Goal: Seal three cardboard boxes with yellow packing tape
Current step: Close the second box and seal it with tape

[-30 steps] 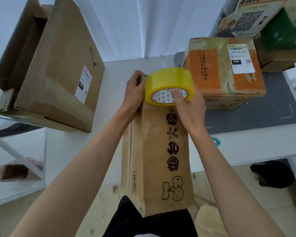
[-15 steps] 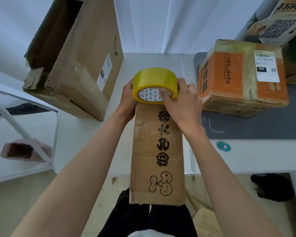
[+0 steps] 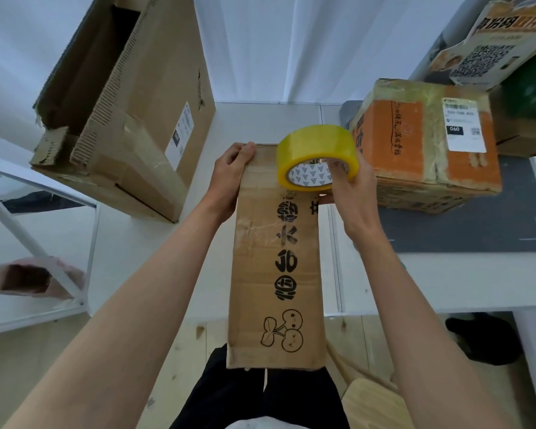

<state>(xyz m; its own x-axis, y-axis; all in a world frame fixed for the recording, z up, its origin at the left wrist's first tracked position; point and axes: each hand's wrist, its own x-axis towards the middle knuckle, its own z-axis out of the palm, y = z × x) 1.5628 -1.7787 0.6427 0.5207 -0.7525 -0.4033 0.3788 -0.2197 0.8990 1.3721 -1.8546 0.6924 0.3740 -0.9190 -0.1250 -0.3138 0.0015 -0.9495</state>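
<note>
Yellow tape roll (image 3: 317, 156) sits at the long box's (image 3: 276, 267) far end, right hand (image 3: 350, 184) fingers hooked through its core; left hand (image 3: 229, 178) fingers clamp that box's far-left corner.

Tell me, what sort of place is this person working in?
Probably a small parcel-packing spot in a home or office. Used cardboard boxes, such as the orange box with its shipping label, stand on a white table, and the hands hold a yellow tape roll at a long box.

Both forearms extended forward, left hand (image 3: 229, 174) curled – gripping, right hand (image 3: 351, 184) pinching – fingers bent
</note>
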